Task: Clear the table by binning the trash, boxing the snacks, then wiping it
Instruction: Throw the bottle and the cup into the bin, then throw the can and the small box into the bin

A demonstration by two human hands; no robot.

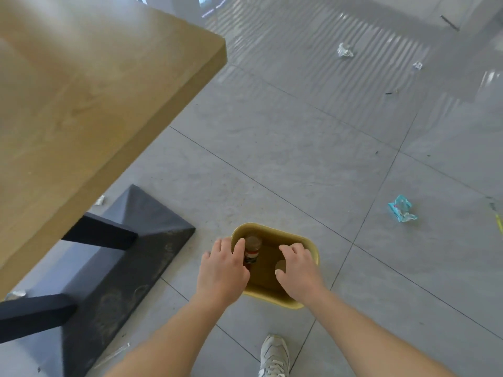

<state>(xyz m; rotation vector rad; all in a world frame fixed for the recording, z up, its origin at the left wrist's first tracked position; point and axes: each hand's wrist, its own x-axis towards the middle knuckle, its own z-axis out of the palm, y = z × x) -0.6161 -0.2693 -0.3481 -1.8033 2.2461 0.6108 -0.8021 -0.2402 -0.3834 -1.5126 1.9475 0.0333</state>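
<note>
Nearest the lens we note two bare forearms rising from the bottom edge, with a white lace-up sneaker (273, 355) on the floor between them. At centre-bottom the left hand (221, 268) has fingers and thumb curled round a small brown bottle (253, 250) with a dark, red-banded label, gripping it against the left inner wall of a mustard-yellow plastic bin (314, 250). We cannot tell whether the bottle rests on the bin's bottom.

The right hand (298, 270) hangs over the bin's right half, fingers bent and spread apart, with nothing seen in its grasp. A small round tan disc (280, 265) shows just beside its thumb tip; we cannot tell whether they touch.

The bin stands on grey floor tiles (272, 159). To its left sits a black pyramid-shaped table base (141, 235). A thick light wooden tabletop (109, 91) fills the upper left of the frame.

Litter lies on the tiles, well apart from the bin:
- a turquoise crumpled wrapper (402, 208) at the right
- a crumpled white tissue (345, 50) at the upper right
- a smaller white scrap (417, 65) beyond the tissue
- a silvery scrap (99, 200) near the table base
</note>
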